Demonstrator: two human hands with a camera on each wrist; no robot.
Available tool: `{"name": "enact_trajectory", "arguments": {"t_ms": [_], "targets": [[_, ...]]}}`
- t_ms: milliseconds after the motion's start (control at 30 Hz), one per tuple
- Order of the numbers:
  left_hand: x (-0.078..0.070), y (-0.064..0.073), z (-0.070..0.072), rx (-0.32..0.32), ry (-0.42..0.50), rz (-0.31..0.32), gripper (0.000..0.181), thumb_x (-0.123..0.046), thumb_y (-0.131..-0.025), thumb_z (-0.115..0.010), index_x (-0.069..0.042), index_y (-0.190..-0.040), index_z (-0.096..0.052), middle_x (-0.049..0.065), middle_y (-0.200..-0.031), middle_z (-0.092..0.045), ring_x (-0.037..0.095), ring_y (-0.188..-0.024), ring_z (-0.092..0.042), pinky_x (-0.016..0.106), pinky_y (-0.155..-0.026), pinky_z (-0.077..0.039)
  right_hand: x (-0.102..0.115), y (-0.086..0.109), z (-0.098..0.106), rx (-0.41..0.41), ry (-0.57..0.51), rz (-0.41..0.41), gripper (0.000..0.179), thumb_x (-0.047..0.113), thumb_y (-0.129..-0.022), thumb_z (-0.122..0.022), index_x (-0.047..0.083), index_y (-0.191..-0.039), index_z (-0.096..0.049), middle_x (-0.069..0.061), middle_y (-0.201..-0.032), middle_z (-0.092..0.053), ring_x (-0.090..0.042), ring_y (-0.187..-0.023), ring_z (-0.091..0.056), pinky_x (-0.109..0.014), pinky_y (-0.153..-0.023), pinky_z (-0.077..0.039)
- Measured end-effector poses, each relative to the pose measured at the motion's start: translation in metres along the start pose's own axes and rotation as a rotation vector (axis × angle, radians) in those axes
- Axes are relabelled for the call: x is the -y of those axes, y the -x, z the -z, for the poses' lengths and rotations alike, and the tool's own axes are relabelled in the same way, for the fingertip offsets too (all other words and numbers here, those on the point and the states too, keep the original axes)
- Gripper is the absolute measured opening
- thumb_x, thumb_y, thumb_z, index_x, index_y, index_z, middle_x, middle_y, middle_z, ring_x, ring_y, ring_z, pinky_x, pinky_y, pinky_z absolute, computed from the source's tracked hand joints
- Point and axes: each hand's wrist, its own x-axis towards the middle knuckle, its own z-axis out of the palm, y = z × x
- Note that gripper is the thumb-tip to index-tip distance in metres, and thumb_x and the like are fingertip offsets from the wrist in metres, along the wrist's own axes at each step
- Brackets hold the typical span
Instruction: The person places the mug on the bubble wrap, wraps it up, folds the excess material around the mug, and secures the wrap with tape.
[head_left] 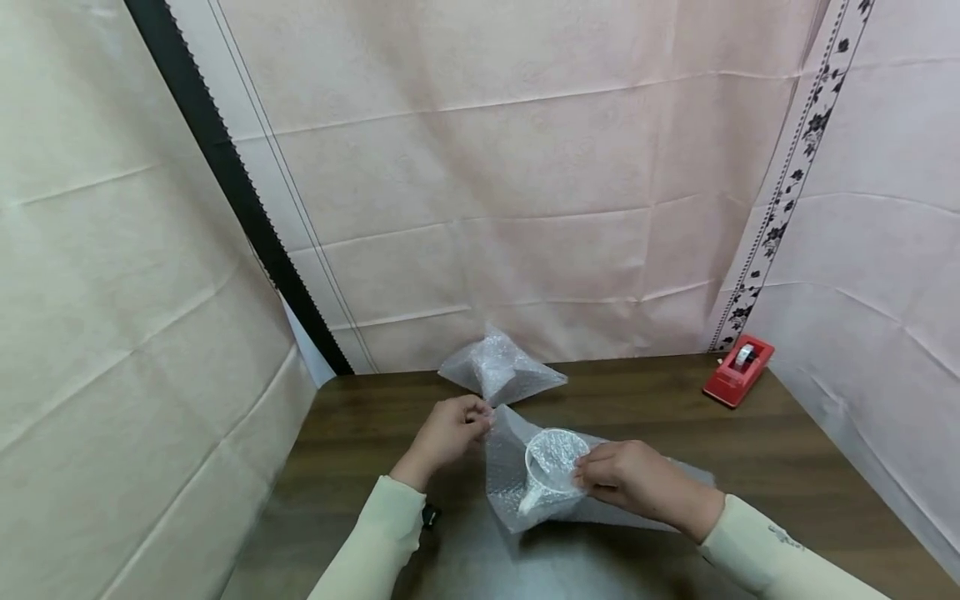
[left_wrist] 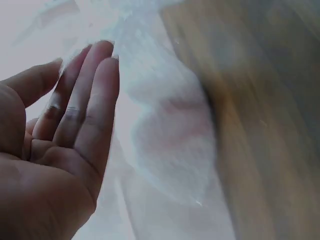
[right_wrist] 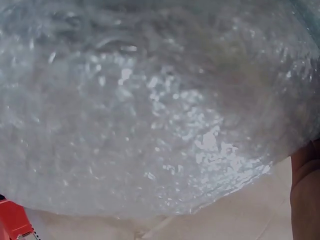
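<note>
A white-rimmed mug (head_left: pixel 557 461) sits on a sheet of bubble wrap (head_left: pixel 504 492) on the table, with more crumpled wrap inside it. Its handle side points to the lower left under the wrap. My right hand (head_left: pixel 648 483) grips the mug's right rim together with the film. At the sheet's upper left corner, my left hand (head_left: pixel 450 437) pinches the edge between thumb and index finger, the other fingers fairly straight in the left wrist view. Bubble wrap (right_wrist: pixel 150 125) fills most of the right wrist view and hides the mug.
A raised, folded flap of bubble wrap (head_left: pixel 502 367) stands at the table's back edge, just beyond my left fingertips. The red tape dispenser (head_left: pixel 738 372) is at the back right corner. Cloth curtains (head_left: pixel 487 167) enclose the wooden table (head_left: pixel 360 433).
</note>
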Motion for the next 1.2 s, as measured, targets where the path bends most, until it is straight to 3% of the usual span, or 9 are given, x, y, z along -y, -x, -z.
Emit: {"name": "enact_trajectory", "arguments": {"t_ms": [167, 333, 500, 633, 733, 833, 967, 1200], "targets": [[-0.031, 0.001, -0.019, -0.126, -0.045, -0.066, 0.010, -0.016, -0.107, -0.078, -0.009, -0.107, -0.085, 0.003, -0.088, -0.082, 0.003, -0.073, -0.063, 0.023, -0.067, -0.055, -0.002, 0.006, 0.001, 0.015, 0.022, -0.022, 0.036, -0.001, -0.081, -0.099, 0.024, -0.103, -0.085, 0.005, -0.111, -0.087, -0.013, -0.106, -0.085, -0.026, -0.091, -0.069], [-0.056, 0.004, -0.040, -0.149, -0.105, -0.097, 0.011, -0.019, -0.107, -0.078, -0.013, -0.109, -0.087, -0.003, -0.089, -0.083, 0.003, -0.072, -0.066, 0.022, -0.068, -0.056, -0.006, 0.011, 0.004, 0.012, 0.045, -0.017, 0.038, -0.001, -0.079, -0.099, 0.023, -0.104, -0.086, 0.005, -0.110, -0.088, -0.011, -0.102, -0.084, -0.027, -0.088, -0.069], [-0.056, 0.007, -0.052, -0.167, -0.245, -0.180, 0.011, -0.018, -0.108, -0.078, -0.014, -0.111, -0.087, -0.003, -0.088, -0.084, -0.003, -0.070, -0.065, 0.021, -0.071, -0.058, -0.005, -0.001, 0.001, 0.054, 0.033, -0.021, 0.035, 0.001, -0.084, -0.096, 0.023, -0.109, -0.086, 0.010, -0.109, -0.087, -0.006, -0.101, -0.082, -0.026, -0.086, -0.068], [-0.052, 0.010, -0.057, -0.213, -0.380, -0.270, 0.009, -0.015, -0.105, -0.080, -0.013, -0.109, -0.088, -0.001, -0.085, -0.086, 0.004, -0.069, -0.074, 0.022, -0.069, -0.060, -0.002, -0.014, 0.000, 0.096, 0.049, -0.025, 0.032, 0.004, -0.088, -0.094, 0.024, -0.112, -0.088, 0.013, -0.110, -0.086, -0.004, -0.103, -0.082, -0.028, -0.086, -0.068], [-0.046, 0.013, -0.060, -0.241, -0.488, -0.336, 0.011, -0.015, -0.100, -0.086, -0.013, -0.110, -0.090, -0.001, -0.089, -0.087, 0.009, -0.077, -0.080, 0.023, -0.071, -0.063, -0.001, -0.023, 0.000, 0.130, 0.074, -0.042, 0.030, 0.007, -0.090, -0.094, 0.025, -0.114, -0.089, 0.014, -0.112, -0.086, -0.005, -0.106, -0.082, -0.030, -0.087, -0.069], [-0.037, 0.019, -0.063, -0.209, -0.598, -0.406, 0.020, -0.019, -0.098, -0.089, -0.014, -0.117, -0.091, 0.001, -0.095, -0.082, 0.013, -0.086, -0.074, 0.023, -0.076, -0.061, -0.001, -0.030, 0.000, 0.161, 0.075, -0.069, 0.030, 0.007, -0.091, -0.094, 0.025, -0.115, -0.089, 0.013, -0.112, -0.087, -0.006, -0.106, -0.082, -0.031, -0.087, -0.069], [-0.027, 0.027, -0.067, -0.120, -0.651, -0.461, 0.036, -0.030, -0.101, -0.088, -0.011, -0.131, -0.086, 0.001, -0.105, -0.067, 0.015, -0.096, -0.059, 0.025, -0.083, -0.056, 0.000, -0.031, 0.001, 0.175, 0.069, -0.091, 0.030, 0.007, -0.092, -0.093, 0.025, -0.116, -0.089, 0.012, -0.113, -0.087, -0.007, -0.106, -0.082, -0.032, -0.087, -0.070], [-0.018, 0.038, -0.071, -0.004, -0.703, -0.381, 0.076, -0.062, -0.103, -0.079, -0.007, -0.154, -0.070, 0.008, -0.158, -0.057, 0.025, -0.147, -0.055, 0.035, -0.113, -0.062, 0.000, -0.027, -0.003, 0.118, 0.054, -0.095, 0.032, 0.006, -0.091, -0.094, 0.024, -0.117, -0.088, 0.010, -0.117, -0.081, -0.008, -0.106, -0.078, -0.029, -0.086, -0.068]]}}
